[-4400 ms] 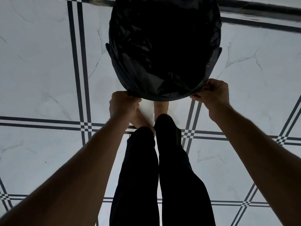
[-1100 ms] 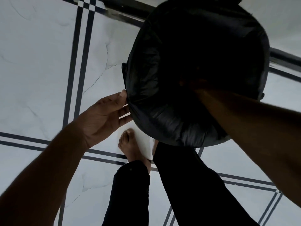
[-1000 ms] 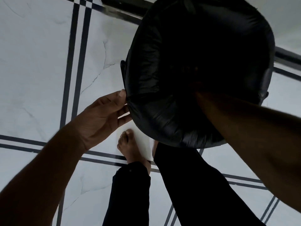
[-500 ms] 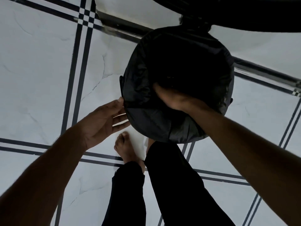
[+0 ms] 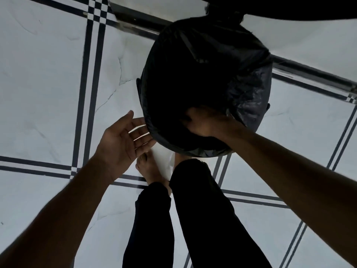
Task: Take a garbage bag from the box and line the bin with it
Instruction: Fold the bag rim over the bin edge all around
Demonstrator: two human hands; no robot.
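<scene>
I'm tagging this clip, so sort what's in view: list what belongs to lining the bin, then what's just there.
Belongs to the job:
black garbage bag, draped over the bin
bin, only its side handle showing
right hand, inside the bag mouth
left hand, open beside the bag's edge

Just there:
white tiled floor
bare foot
metal floor strip

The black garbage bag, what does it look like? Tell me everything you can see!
The garbage bag is thin, shiny, crinkly black plastic. It lines a round bin on the tiled floor and folds over the rim, hiding the bin almost completely. Its inside looks dark and deep. The right hand reaches into it near the front edge. The left hand is open, fingers at the bag's outer side; whether they touch it is unclear.
</scene>
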